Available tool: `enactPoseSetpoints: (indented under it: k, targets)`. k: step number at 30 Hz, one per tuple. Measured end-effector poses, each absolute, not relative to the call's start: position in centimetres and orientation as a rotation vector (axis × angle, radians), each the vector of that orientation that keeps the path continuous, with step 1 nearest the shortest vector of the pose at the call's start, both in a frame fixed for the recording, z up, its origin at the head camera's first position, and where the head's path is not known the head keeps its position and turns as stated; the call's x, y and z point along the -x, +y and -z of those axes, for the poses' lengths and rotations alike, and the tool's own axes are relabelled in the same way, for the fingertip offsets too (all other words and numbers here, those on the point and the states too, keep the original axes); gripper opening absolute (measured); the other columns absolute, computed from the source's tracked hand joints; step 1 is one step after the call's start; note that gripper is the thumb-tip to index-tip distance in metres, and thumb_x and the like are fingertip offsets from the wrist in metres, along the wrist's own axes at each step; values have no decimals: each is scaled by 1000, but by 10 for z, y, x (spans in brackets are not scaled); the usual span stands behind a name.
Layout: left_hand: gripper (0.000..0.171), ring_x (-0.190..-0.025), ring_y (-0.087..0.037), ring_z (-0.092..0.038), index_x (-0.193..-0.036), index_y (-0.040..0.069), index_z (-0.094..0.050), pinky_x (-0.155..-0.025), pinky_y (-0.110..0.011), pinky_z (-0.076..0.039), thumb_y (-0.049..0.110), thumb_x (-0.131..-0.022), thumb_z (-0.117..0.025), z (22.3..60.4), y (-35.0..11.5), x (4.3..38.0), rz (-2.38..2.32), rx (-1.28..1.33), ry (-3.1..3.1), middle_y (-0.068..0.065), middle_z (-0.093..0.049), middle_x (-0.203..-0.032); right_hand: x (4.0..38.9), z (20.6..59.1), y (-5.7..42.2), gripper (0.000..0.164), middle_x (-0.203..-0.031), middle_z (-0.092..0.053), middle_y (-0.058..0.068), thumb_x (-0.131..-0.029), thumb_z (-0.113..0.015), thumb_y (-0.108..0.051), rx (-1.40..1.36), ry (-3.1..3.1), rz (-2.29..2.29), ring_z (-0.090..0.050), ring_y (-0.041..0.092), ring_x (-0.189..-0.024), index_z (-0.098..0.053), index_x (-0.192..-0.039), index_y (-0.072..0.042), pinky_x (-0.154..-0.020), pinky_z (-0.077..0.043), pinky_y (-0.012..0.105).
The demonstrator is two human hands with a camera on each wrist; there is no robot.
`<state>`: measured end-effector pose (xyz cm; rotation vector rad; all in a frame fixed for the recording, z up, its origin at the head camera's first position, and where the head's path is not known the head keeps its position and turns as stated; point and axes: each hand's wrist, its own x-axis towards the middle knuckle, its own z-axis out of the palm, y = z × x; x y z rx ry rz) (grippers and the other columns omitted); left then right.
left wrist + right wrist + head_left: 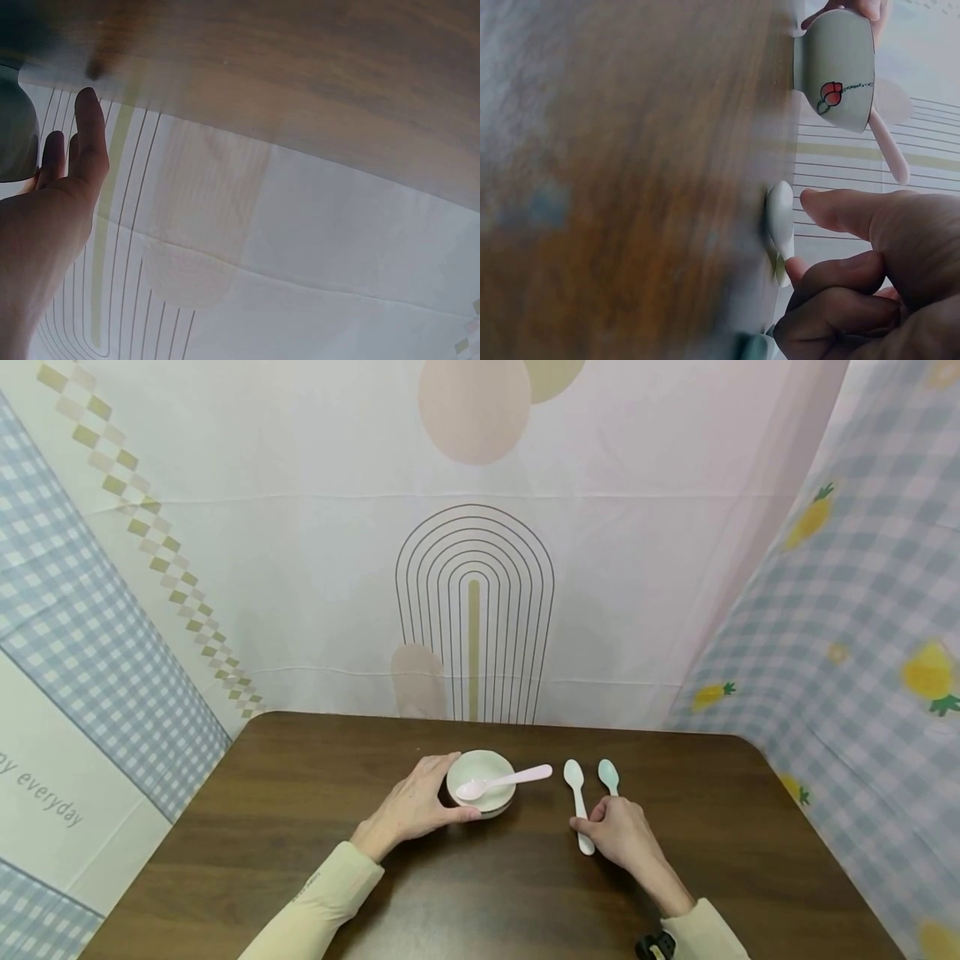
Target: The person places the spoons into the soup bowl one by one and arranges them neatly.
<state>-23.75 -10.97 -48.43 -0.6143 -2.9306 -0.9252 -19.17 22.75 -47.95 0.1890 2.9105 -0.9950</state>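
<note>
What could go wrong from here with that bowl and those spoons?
The pink spoon juts over the rim of the bowl on the right hand's side, so a careless sweep could knock it out. If the left hand, holding the bowl, tips it, that spoon may slide. The green spoon, partly hidden by the right hand, might get nudged if that hand lifts the white spoon.

Mint-green spoon: handle mostly hidden by the right grip. Cream bowl: cut off at left-wrist view's left edge. Counter: blurred in right-wrist view. Left-sleeve print: too small to read.
</note>
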Motion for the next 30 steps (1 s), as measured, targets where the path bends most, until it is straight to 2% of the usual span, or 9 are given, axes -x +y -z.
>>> enactPoseSetpoints:
  k: [15,21,30]
  targets:
    - [105,-153,-31,-51,-164,11,-48,-113,-62,-53,65,-83,-88,485,-111,237,927,616,-2942,-13,-56,-162,191,484,227,37,-70,-61,2,-89,-89,-33,-171,2907,957,-56,19,-72,-64,-73,-10,-63,-43,31]
    - [106,-152,-31,-51,-164,10,-48,-113,-62,-53,65,-83,-88,485,-110,237,930,621,-2933,-13,-57,-161,196,495,232,38,-65,-59,-1,-88,-88,-33,-155,2938,949,-54,18,-68,-64,-68,-13,-60,-42,30]
    - [105,-152,-31,-51,-164,10,-48,-113,-60,-53,65,-83,-87,485,-110,238,920,617,-2930,-13,-57,-161,192,483,225,39,-62,-57,-2,-89,-89,-32,-195,2905,950,-54,18,-67,-66,-66,-11,-60,-40,30]
